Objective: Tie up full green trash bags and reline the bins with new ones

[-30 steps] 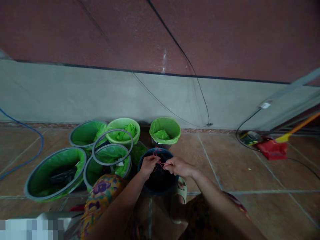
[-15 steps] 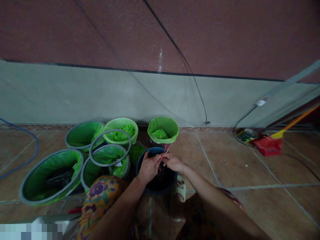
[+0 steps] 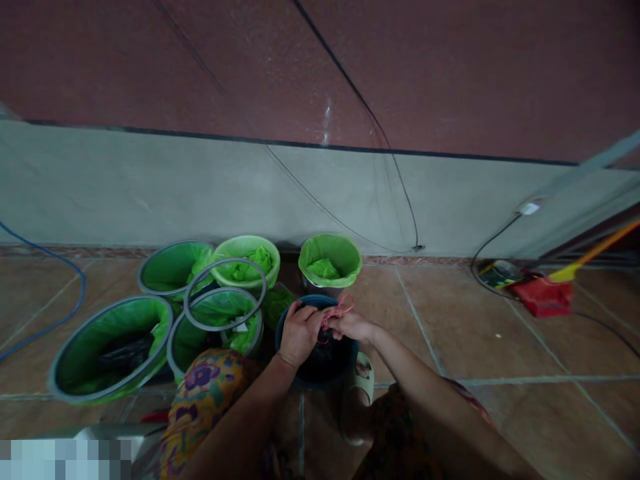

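Note:
My left hand and my right hand meet over a dark blue bucket between my feet. The fingers of both are closed on a thin red string, which loops up above them. Inside the bucket lies something black, perhaps a plastic bag, mostly in shadow and partly behind my hands. Just behind the bucket stands a bin lined with a light green bag. How the string is knotted cannot be made out.
To the left stand several bins with green liners, a loose grey ring resting across two of them. A red dustpan with a yellow-handled tool lies at right. Cables hang along the wall; a blue hose crosses the left floor.
The red string, hanging in strands between my fingers before, now stands up in a loop. My hands stay over the bucket, and the view has shifted slightly.

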